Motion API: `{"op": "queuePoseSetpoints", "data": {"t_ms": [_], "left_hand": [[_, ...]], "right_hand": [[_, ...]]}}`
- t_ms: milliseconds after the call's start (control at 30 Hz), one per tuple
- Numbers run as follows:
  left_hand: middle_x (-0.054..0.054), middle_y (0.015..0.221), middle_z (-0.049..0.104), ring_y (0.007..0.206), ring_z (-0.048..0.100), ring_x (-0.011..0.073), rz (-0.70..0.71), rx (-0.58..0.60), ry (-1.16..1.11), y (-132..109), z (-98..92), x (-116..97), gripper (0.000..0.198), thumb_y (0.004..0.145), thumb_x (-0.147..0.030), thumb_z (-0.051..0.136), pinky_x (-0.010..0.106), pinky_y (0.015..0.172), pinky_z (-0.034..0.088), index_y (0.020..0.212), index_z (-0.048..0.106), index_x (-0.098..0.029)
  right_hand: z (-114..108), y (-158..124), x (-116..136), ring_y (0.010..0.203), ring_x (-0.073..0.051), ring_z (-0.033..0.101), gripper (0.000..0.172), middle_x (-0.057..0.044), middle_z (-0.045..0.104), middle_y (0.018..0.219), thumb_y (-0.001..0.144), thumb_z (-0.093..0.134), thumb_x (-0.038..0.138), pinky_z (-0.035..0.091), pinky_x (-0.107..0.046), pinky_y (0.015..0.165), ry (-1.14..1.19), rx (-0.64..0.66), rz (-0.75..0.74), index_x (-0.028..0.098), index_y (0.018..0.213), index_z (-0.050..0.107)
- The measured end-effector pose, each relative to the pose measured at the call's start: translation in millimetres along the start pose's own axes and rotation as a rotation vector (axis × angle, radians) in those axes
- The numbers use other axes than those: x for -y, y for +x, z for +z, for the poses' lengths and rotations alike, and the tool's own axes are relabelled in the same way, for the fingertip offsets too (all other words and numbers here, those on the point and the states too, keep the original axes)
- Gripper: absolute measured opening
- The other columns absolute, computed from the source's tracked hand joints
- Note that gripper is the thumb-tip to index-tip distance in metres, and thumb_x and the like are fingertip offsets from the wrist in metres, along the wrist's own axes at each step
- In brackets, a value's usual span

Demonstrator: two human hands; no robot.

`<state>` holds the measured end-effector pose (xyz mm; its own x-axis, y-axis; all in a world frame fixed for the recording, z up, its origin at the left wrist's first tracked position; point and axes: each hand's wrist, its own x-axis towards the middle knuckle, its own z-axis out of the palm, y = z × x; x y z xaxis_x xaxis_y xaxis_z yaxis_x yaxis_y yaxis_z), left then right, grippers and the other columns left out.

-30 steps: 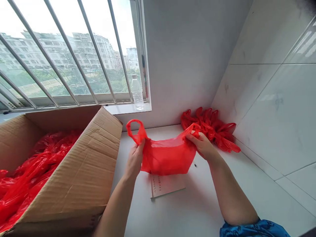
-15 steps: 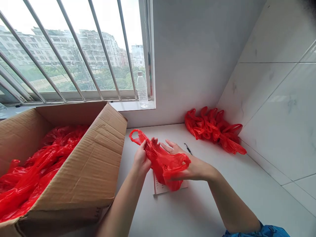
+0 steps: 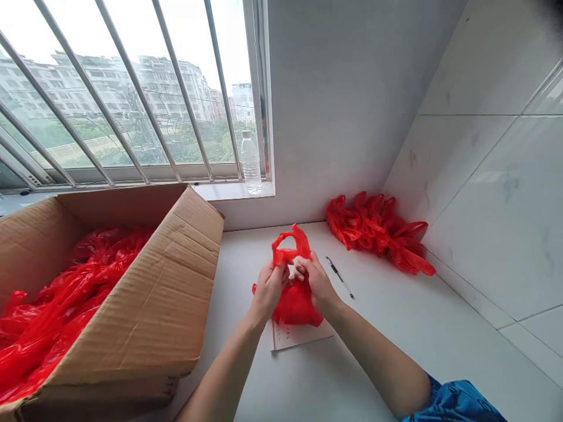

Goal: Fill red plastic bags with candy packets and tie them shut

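A thin red plastic bag [image 3: 297, 308] is held between my two hands over the table. My left hand [image 3: 269, 287] pinches it on the left, just below a loop of the bag that stands up above my fingers. On the other side, my right hand [image 3: 317, 284] has its fingers closed on the bag near the same loop. The lower part of the bag bunches between my wrists and covers part of a white paper booklet [image 3: 301, 339] with printed characters. A black-and-clear pen [image 3: 339, 276] lies just right of my right hand.
An open cardboard box [image 3: 162, 281] full of red plastic bags [image 3: 74, 299] stands at the left. More red bags [image 3: 378, 228] are heaped against the wall at the back right. A clear bottle [image 3: 251, 164] stands on the sill by the barred window.
My right hand, open and flat against the bag before, has moved left and closed on it. The bag is turned, with its loop now up between my hands. More of the pen shows.
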<state>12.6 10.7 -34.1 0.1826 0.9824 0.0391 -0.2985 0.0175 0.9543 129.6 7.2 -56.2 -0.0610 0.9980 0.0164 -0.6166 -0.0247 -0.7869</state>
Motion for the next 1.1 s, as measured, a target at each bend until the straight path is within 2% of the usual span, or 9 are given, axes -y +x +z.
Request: {"op": "queuePoseSetpoints", "data": {"t_ms": [167,300,367,467,600,700,867,1000,1100], "left_hand": [[-0.002,0.063,0.049,0.056,0.037,0.0132,0.211,-0.001,0.604,-3,-7.4,4,0.014,0.088,-0.028,0.054,0.026,0.057,0.028,0.075,0.052,-0.021],[-0.001,0.065,0.052,0.058,0.039,0.0151,0.262,0.056,0.805,-7,-6.6,1,0.012,0.086,-0.024,0.057,0.027,0.058,0.024,0.074,0.054,-0.022],[0.001,0.074,0.057,0.064,0.047,0.0161,0.185,0.184,0.663,-8,-4.5,-4,0.008,0.087,-0.029,0.060,0.026,0.061,0.031,0.084,0.057,-0.022],[0.003,0.087,0.063,0.074,0.056,0.0169,-0.025,0.328,0.284,-6,-5.7,-9,0.028,0.087,-0.035,0.065,0.027,0.069,0.042,0.110,0.056,-0.022],[0.001,0.078,0.063,0.069,0.058,0.0136,-0.237,0.251,-0.144,3,-16.8,-7,0.031,0.081,-0.030,0.073,0.024,0.071,0.045,0.106,0.057,-0.019],[-0.001,0.072,0.062,0.065,0.059,0.0128,-0.320,0.157,-0.266,8,-23.6,-3,0.027,0.076,-0.030,0.076,0.022,0.065,0.045,0.093,0.057,-0.019],[0.004,0.095,0.066,0.084,0.065,0.0169,-0.237,0.265,-0.163,2,-21.4,-10,0.035,0.079,-0.031,0.077,0.026,0.074,0.050,0.105,0.057,-0.022],[0.003,0.094,0.063,0.078,0.065,0.0159,-0.164,0.309,0.056,0,-18.4,-11,0.044,0.078,-0.028,0.076,0.028,0.073,0.051,0.117,0.056,-0.023],[0.001,0.082,0.061,0.068,0.061,0.0141,-0.075,0.251,0.214,4,-20.4,-3,0.037,0.076,-0.025,0.072,0.026,0.065,0.048,0.110,0.058,-0.020]], "right_hand": [[-2,-7,3,0.103,-0.023,0.059,0.050,-0.003,0.063,0.103,0.080,0.069,0.039,0.047,-0.042,0.098,-0.455,0.275,-0.076,0.028,0.127,0.054],[-5,-4,1,0.126,-0.026,0.049,0.043,-0.006,0.065,0.117,0.087,0.060,0.056,0.032,-0.043,0.114,-0.535,0.124,-0.146,0.027,0.118,0.066],[-7,0,1,0.117,-0.026,0.056,0.048,-0.007,0.068,0.110,0.091,0.050,0.062,0.041,-0.041,0.107,-0.392,0.048,-0.110,0.025,0.116,0.068],[-10,5,1,0.083,-0.023,0.065,0.052,-0.003,0.066,0.078,0.088,0.053,0.065,0.054,-0.038,0.082,-0.186,-0.023,-0.018,0.024,0.115,0.069],[-13,8,8,0.059,-0.017,0.058,0.047,0.006,0.040,0.052,0.087,0.058,0.063,0.053,-0.034,0.067,-0.124,0.062,0.032,0.023,0.106,0.070],[-17,7,19,0.067,-0.017,0.058,0.041,0.003,0.045,0.060,0.091,0.053,0.060,0.051,-0.033,0.073,-0.313,0.290,0.020,0.023,0.095,0.071],[-26,9,36,0.099,-0.020,0.057,0.030,-0.006,0.058,0.104,0.091,0.059,0.051,0.049,-0.034,0.087,-0.724,0.371,-0.281,0.024,0.093,0.069],[-27,7,40,0.084,-0.017,0.061,0.034,-0.002,0.061,0.095,0.085,0.069,0.042,0.051,-0.031,0.073,-0.690,0.348,-0.269,0.026,0.114,0.059],[-21,0,40,0.078,-0.016,0.061,0.028,0.000,0.064,0.089,0.084,0.070,0.035,0.050,-0.029,0.069,-0.764,0.357,-0.274,0.026,0.109,0.061]]}}
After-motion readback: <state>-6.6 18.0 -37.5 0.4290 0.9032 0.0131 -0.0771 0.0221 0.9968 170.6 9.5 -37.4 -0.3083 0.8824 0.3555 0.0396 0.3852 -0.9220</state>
